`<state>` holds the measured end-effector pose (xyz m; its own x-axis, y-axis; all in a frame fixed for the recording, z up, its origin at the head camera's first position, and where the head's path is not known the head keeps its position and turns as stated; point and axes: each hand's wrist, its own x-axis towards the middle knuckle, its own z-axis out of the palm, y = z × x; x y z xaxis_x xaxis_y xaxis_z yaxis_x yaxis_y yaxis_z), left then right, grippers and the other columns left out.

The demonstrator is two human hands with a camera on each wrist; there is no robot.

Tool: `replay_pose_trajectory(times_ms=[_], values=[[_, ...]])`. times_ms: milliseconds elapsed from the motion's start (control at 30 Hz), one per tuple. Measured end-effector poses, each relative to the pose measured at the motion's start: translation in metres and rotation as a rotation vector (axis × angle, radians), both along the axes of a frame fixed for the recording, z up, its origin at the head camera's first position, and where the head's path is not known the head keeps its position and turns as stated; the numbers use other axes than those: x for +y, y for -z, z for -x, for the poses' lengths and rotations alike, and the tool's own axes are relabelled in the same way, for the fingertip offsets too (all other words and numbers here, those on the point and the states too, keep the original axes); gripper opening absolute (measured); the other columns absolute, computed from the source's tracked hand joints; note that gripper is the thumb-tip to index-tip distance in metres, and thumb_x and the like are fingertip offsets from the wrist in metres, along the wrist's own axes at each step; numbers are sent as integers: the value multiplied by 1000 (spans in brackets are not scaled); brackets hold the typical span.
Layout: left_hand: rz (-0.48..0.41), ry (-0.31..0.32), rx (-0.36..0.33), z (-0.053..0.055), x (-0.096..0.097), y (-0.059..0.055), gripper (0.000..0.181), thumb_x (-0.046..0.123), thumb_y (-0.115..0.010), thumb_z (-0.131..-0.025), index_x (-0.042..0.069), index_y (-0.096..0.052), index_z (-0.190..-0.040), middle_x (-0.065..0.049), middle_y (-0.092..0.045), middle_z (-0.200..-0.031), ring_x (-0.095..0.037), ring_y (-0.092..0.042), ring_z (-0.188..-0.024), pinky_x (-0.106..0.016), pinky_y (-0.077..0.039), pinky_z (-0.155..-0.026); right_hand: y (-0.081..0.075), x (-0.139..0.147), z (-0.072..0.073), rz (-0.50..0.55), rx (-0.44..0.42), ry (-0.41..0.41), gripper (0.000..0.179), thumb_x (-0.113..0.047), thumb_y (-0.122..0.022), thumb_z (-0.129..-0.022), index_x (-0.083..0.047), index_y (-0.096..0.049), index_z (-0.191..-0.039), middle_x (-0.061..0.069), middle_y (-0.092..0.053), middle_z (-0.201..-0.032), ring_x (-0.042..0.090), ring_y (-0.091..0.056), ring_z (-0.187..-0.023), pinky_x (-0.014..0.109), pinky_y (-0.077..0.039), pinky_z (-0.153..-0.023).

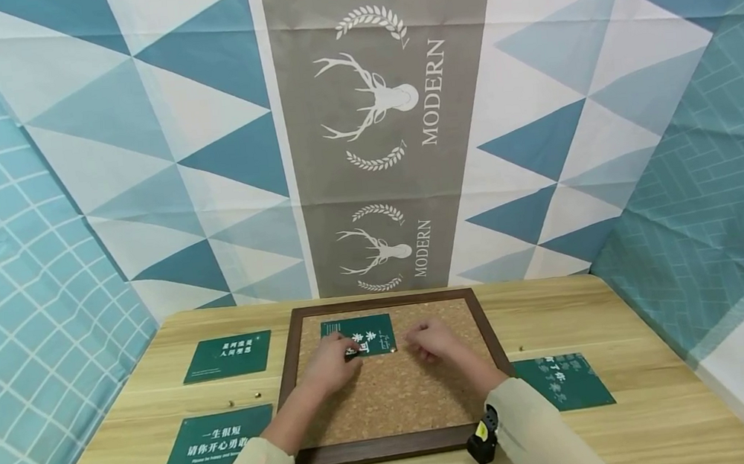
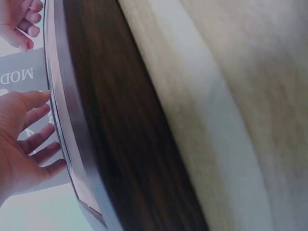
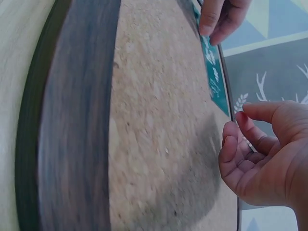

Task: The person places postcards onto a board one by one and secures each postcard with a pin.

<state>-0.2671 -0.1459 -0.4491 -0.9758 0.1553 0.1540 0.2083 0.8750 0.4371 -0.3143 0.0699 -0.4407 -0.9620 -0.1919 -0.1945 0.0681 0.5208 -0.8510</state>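
Observation:
A dark green card (image 1: 376, 330) with white writing lies near the back of a cork board (image 1: 398, 401). My left hand (image 1: 332, 363) is over the card's front left part, fingers spread and fingertips at its surface, covering some writing. In the left wrist view, that hand (image 2: 21, 139) appears beyond the board's frame. A small gold pin (image 1: 393, 349) shows at the card's front right corner. Just right of the card is my right hand (image 1: 432, 340). The right wrist view shows its thumb and forefinger tips close together (image 3: 243, 114); I cannot tell whether they pinch something tiny.
A dark wooden frame (image 1: 380, 451) borders the board. On the table (image 1: 130, 442) lie two green cards at left, a back one (image 1: 227, 356) and a front one (image 1: 214, 445), and another green card (image 1: 564, 383) at right. Small gold pins (image 1: 258, 394) lie beside them. Patterned cloth (image 1: 394, 185) hangs behind.

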Motion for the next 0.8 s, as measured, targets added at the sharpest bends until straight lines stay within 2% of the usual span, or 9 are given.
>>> replay_pose_trajectory(times_ms=[133,333,500,700,800], values=[[-26,-17,11,-3,-4,-2,24,21,-67,-85,6,-68,-104,-11,-59,-104,-28,-59,-98,-43,-50,-84,-7,7,-1,-12,16,9,23,-18,-58,-91,2,-66,-99,11,-60,-76,15,-53,-59,25,-45,-52],[-92,-72,-30,-11,-11,-6,28,22,-66,-87,7,-66,-110,-15,-58,-113,-32,-57,-106,-46,-49,-87,-15,22,-3,-63,46,24,28,-22,-59,-91,2,-66,-103,16,-65,-85,19,-60,-63,30,-51,-58],[-110,-101,-26,-13,-21,-9,29,22,-65,-87,8,-65,-112,-17,-56,-120,-35,-55,-112,-49,-47,-90,-22,37,-4,-35,43,15,28,-21,-58,-92,3,-64,-106,19,-64,-90,22,-60,-68,34,-53,-61],[-136,-106,-1,-17,-34,-11,31,21,-66,-87,5,-65,-114,-19,-55,-123,-37,-53,-114,-50,-47,-91,-25,56,-4,-33,69,21,26,-19,-57,-92,2,-65,-104,18,-64,-87,22,-61,-70,35,-52,-64],[-138,-104,9,-20,-39,-12,33,20,-66,-87,3,-64,-115,-19,-56,-121,-37,-54,-112,-49,-47,-91,-28,64,-6,-13,56,37,26,-18,-56,-93,4,-63,-104,17,-62,-88,20,-57,-70,35,-51,-65]])
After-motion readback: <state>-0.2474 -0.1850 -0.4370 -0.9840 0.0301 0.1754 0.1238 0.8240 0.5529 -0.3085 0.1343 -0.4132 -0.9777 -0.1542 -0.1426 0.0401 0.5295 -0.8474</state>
